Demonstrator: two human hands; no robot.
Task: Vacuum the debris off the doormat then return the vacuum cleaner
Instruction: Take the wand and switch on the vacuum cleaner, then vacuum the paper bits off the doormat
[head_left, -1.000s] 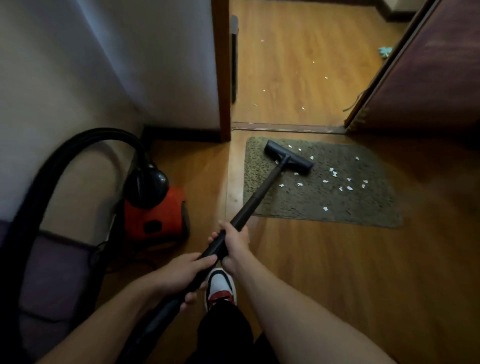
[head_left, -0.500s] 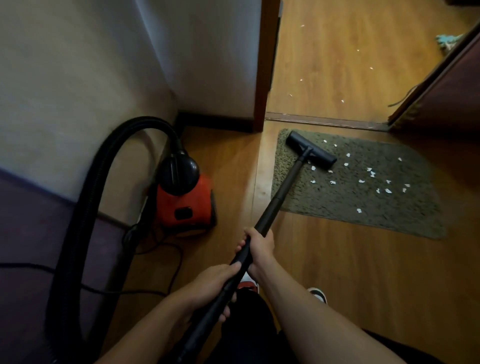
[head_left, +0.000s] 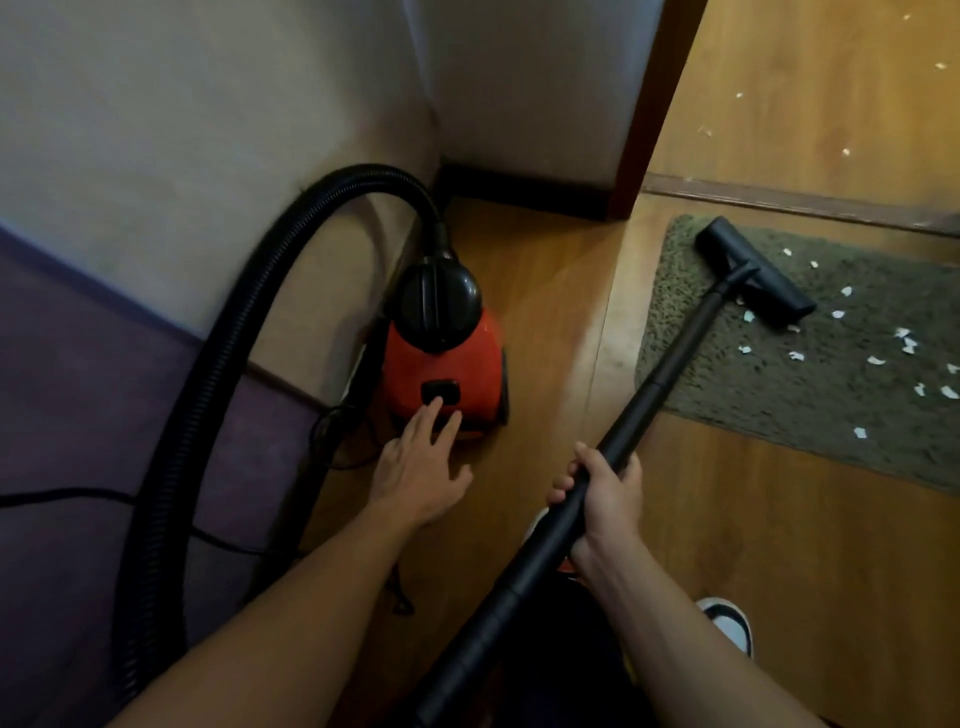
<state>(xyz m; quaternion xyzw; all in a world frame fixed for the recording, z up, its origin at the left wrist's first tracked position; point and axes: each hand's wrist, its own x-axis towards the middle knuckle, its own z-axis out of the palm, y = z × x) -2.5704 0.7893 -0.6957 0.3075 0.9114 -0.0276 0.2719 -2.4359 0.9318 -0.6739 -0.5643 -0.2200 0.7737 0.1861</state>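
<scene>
Left hand (head_left: 421, 470), fingers straight, touches the red vacuum cleaner (head_left: 457, 358) at frame centre, and right hand (head_left: 605, 499) grips the black tube (head_left: 670, 374) w/ its nozzle (head_left: 753, 273) on the doormat (head_left: 727, 395), mid-right, beside white scraps (head_left: 904, 340).

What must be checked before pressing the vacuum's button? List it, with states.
1. Left hand at the button on the red vacuum cleaner: ok, its fingers reach the button's edge; whether they touch it, cannot tell.
2. Right hand gripping the wand: ok.
3. Floor head resting on the doormat: ok.
4. Debris within the head's path: ok, scraps lie on the mat beside it.
5. Hose joined to the vacuum's top: ok.
6. Cord plugged in: cannot tell, plug out of view.
</scene>
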